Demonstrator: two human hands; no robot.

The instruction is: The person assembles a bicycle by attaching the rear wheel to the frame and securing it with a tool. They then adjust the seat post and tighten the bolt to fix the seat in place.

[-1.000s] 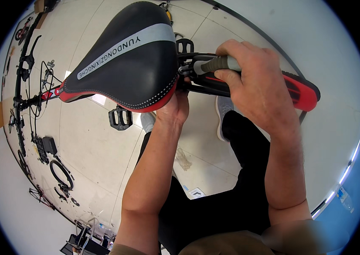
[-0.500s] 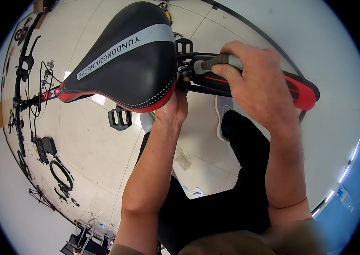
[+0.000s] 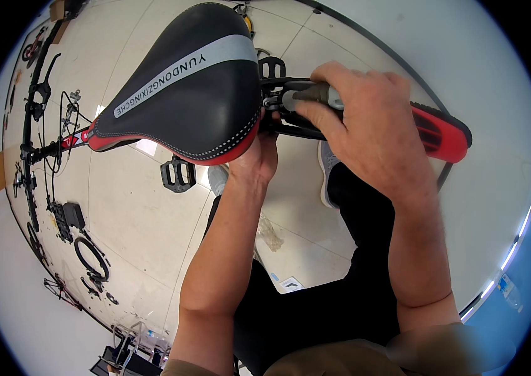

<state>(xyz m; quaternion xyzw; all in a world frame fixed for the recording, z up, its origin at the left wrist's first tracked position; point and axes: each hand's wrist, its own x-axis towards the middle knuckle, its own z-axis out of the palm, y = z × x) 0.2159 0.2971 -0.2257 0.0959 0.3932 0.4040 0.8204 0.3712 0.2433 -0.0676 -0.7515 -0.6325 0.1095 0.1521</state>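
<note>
A black bicycle saddle [image 3: 184, 88] with a grey stripe and red lower edge fills the upper middle. Just behind it, my right hand [image 3: 375, 128] is closed around the grey and dark handle of what looks like a screwdriver [image 3: 310, 95]. The handle lies almost level and points at metal parts under the saddle's rear; its tip cannot be made out. My left hand [image 3: 256, 160] reaches up below the saddle's rear edge, its fingers mostly hidden there. Beyond my right hand extends a red rear mudguard [image 3: 442, 135] over the black tyre [image 3: 447, 117].
Black handlebars [image 3: 27, 150] with cables stand at the left. Pedals [image 3: 178, 174] stick out below and above the frame. Bike parts, including a black ring [image 3: 91, 258], lie on the tiled floor. A folding chair [image 3: 124, 354] is at lower left, a plastic bottle [image 3: 509, 291] at right.
My right hand has shifted a little left along the screwdriver handle toward the saddle, its thumb and fingers now farther forward. My left hand stays in place.
</note>
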